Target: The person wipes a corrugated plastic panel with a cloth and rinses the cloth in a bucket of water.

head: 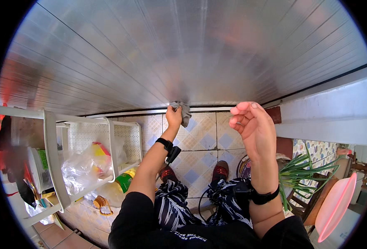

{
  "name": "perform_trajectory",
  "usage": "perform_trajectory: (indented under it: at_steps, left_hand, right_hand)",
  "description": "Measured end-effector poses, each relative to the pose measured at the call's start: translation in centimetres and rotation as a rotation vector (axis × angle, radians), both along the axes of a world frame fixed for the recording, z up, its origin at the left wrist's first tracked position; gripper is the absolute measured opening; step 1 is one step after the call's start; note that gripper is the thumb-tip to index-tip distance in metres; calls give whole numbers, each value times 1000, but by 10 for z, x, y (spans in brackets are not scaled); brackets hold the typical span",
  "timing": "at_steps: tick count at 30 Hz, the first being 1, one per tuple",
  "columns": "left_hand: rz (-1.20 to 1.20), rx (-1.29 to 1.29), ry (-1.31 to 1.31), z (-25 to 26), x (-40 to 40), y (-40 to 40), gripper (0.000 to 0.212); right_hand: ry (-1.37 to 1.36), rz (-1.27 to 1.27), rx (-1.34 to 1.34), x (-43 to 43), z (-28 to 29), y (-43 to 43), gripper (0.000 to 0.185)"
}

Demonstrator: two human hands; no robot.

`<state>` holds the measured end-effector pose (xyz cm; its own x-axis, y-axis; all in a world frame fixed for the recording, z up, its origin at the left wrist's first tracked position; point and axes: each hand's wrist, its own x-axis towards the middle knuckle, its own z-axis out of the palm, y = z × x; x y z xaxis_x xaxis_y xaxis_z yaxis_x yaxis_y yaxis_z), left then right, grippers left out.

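My left hand (174, 117) grips a crumpled grey cloth (186, 117) and presses it at the foot of a shiny, ribbed metallic panel (183, 59). Along the panel's lower edge run a black strip and a pale rail (213, 109), partly covered by the cloth and fingers. My right hand (254, 132) is raised to the right of the cloth, palm turned inward. Its fingers are loosely bent and hold nothing. Both forearms wear black straps with small devices.
To the left stands a white shelf rack (49, 158) with clear plastic bags (77, 171). A large bottle with a green label (125, 182) is beside it. Green onions (308, 174) and a pink basin (336, 207) are at the right. Patterned tiles (199, 140) cover the floor.
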<state>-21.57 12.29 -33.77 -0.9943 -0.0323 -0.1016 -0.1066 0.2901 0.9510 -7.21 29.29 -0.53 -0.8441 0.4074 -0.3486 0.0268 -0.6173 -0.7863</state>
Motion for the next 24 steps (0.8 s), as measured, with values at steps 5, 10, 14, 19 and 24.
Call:
perform_trajectory:
  at_steps: [5,10,14,19,24]
  left_hand:
    - [-38,-84,-243,-74,-14,-4,23]
    - [-70,562,-715,-10,-13,15,20]
    - [-215,654,-682,74,-11,17,18]
    - [-296,706,-577,132,-3,14,12]
    - [-157,511,-577,37,-4,25,13]
  right_hand:
    - [-6,33,0,-1,0,-5,23]
    - [-6,10,27,0,-3,-4,23]
    - [-7,42,30,-1,1,-7,24]
    - [15,7,31,3,3,-3,24]
    - [13,2,24,2,1,-1,24]
